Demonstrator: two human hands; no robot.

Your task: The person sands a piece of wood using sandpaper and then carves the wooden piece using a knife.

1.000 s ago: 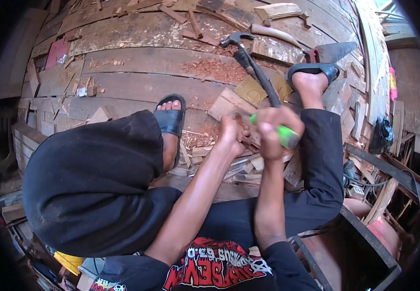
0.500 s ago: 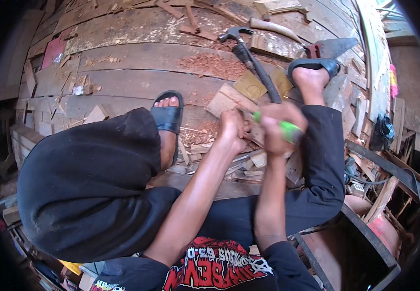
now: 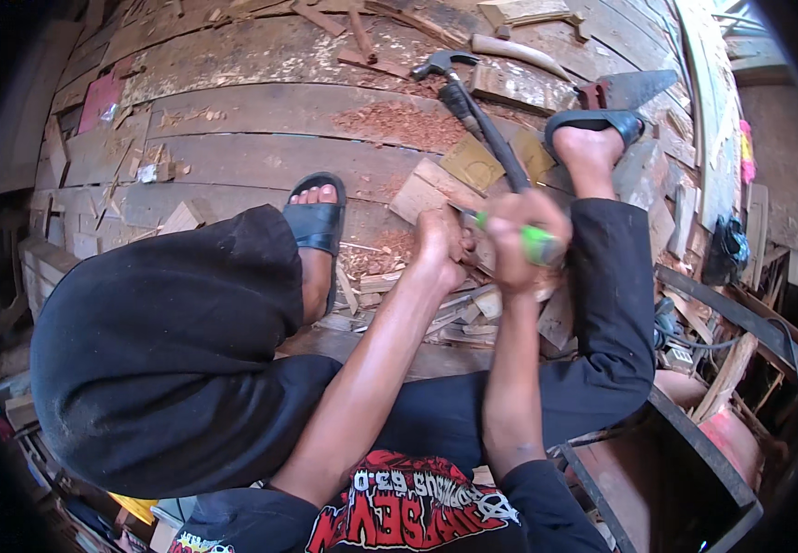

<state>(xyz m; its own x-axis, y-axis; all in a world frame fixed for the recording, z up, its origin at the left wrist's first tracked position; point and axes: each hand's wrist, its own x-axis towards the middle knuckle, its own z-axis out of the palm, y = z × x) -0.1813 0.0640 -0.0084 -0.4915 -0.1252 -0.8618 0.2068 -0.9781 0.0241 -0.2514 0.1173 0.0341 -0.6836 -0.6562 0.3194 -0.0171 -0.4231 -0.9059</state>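
Observation:
My left hand [image 3: 441,241] is closed at the near edge of a pale wooden board [image 3: 420,189], its curled fingers seeming to grip it. Wrapped around a bright green handle, my right hand [image 3: 521,235] is smeared by motion. The green-handled tool [image 3: 538,245] points left toward the board and my left fingers, with a short dark shaft or blade; its exact kind is unclear. Just beyond my right hand lies a claw hammer [image 3: 489,129], its head away from me and its handle end hidden behind that hand. Yellowish flat pieces [image 3: 471,162] lie under the hammer handle.
Wood offcuts [image 3: 473,309] and reddish shavings [image 3: 394,124] litter the plank floor. A handsaw [image 3: 634,89] lies far right beyond my sandalled foot [image 3: 592,143]; my other foot [image 3: 316,217] is left of the board. A dark metal frame [image 3: 703,452] stands at the lower right.
My right hand and the green-handled tool have shifted slightly left and up, toward the board. My left hand stays in nearly the same place; the hammer still lies there.

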